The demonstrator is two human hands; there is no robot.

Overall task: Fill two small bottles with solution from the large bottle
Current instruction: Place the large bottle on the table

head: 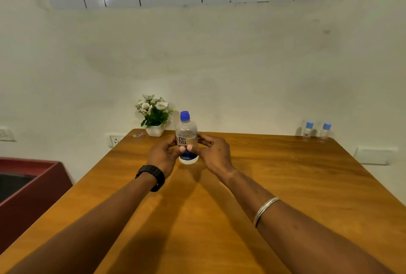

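Wooden counter (285, 175) carries a flower pot (155, 130) and 2 capped small bottles (308, 129) far right. Left hand (163, 155) and right hand (216, 154) grip the upright, blue-capped large bottle (186, 135).

Single head-worn wide-angle view, facing forward and down across the table (285, 186), wall (219, 54) beyond

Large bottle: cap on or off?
On. The blue cap sits atop the large bottle, held upright by left hand and right hand.
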